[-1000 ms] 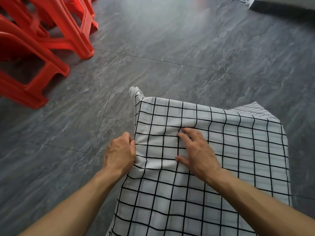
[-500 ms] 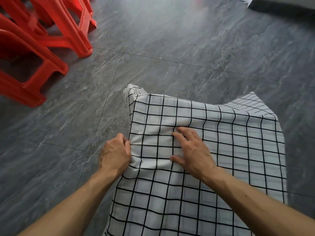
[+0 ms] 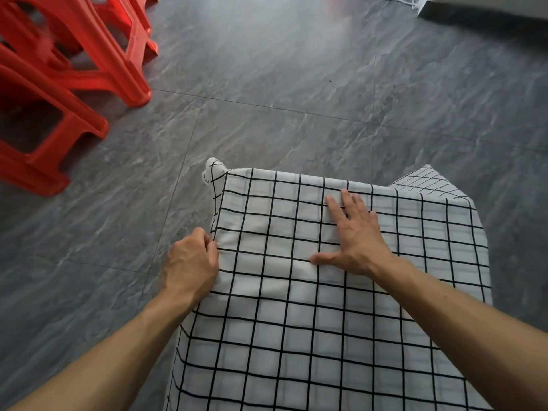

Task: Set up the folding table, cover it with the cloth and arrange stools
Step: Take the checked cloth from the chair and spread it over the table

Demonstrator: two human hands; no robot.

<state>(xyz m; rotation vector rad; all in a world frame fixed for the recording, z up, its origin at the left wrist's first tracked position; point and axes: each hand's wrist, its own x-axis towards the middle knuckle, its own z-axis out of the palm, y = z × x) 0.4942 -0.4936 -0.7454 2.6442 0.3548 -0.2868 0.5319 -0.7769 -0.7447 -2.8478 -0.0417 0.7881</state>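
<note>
1. Left hand (image 3: pixel 192 262) pinches the cloth (image 3: pixel 296 321) at the table's left edge; right hand (image 3: pixel 354 235) presses flat, fingers spread.
2. Cloth covers the table; smoothing underway.
3. Next, probably, fetching the stools (image 3: pixel 59 84), stacked far left.

Both forearms are bare up to the frame edge; no sleeve shows. The left hand (image 3: pixel 192 262) and the right hand (image 3: pixel 357 237) wear no glove, ring, or watch.
</note>
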